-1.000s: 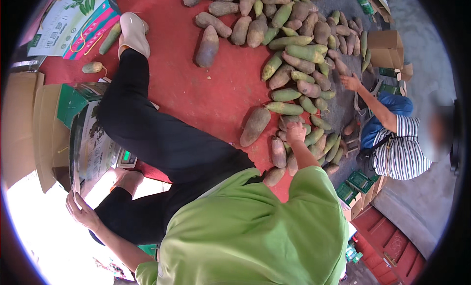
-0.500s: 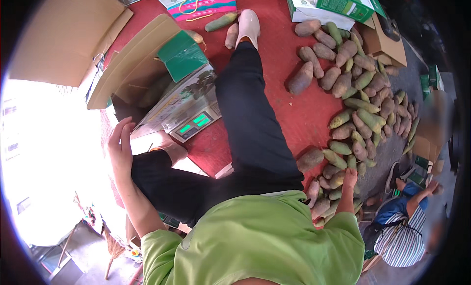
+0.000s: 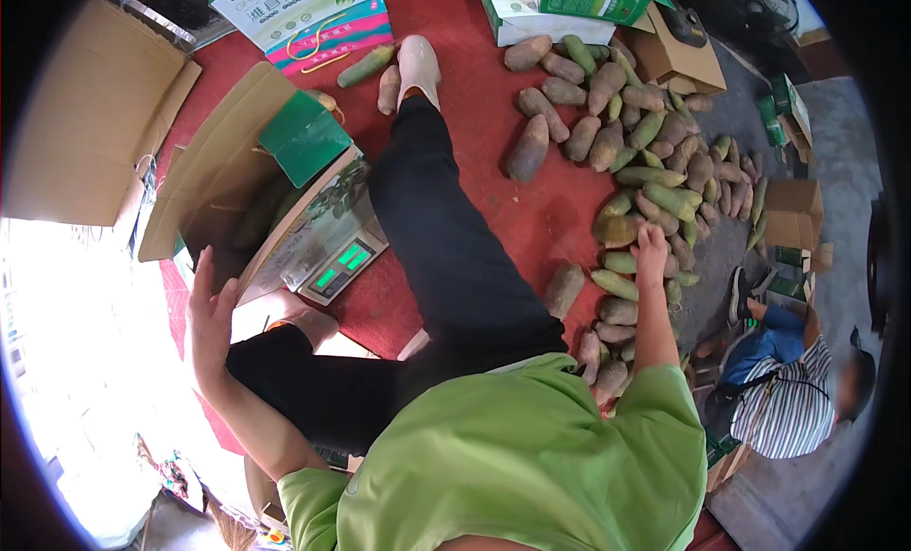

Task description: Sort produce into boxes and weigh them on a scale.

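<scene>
My left hand holds nothing, its fingers apart, beside the near edge of an open cardboard box. That box stands on a digital scale with a lit green display. My right hand is over the near part of a heap of green and brownish, soil-covered radishes. Its fingers are bent downward, touching or just over a brownish radish that lies in the heap. No radish is lifted clear in it. Inside the box it is dark, and some radishes show dimly.
Green-and-white cartons stand at the far side, with a brown box beside them. A colourful carton is at far left, near one green radish. At right a person in a striped shirt sits by boxes. Red matting covers the floor.
My right hand has moved forward along the heap of radishes, farther from my body. My left hand has shifted a little lower, its fingers more spread. The whole view has swung slightly to the right.
</scene>
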{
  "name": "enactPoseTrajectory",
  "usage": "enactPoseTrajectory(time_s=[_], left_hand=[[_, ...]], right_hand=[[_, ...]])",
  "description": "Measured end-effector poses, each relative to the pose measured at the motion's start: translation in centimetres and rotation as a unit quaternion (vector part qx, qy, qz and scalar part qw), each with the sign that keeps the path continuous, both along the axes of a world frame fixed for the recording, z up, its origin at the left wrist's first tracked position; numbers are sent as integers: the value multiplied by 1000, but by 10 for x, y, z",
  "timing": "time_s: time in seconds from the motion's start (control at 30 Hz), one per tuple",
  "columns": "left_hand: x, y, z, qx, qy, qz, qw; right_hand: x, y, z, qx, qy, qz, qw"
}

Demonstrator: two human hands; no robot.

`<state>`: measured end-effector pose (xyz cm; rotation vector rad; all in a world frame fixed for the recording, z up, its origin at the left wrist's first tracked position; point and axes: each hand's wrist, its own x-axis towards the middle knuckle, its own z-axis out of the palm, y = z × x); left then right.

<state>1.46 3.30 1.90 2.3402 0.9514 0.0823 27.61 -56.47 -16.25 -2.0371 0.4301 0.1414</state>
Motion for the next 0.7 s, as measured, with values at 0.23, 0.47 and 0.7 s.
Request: enactPoseTrajectory(time_s=[0.23, 0.47, 0.7], left_hand=[[-11, -19, 12, 107, -36, 33, 993], [-24, -18, 10, 94, -77, 84, 989], [-29, -11, 6, 50, -113, 57, 991]], right_hand=[[29, 55, 33, 108, -8, 37, 993], [32, 76, 35, 103, 10, 59, 993], [53, 83, 42, 68, -27, 96, 993]])
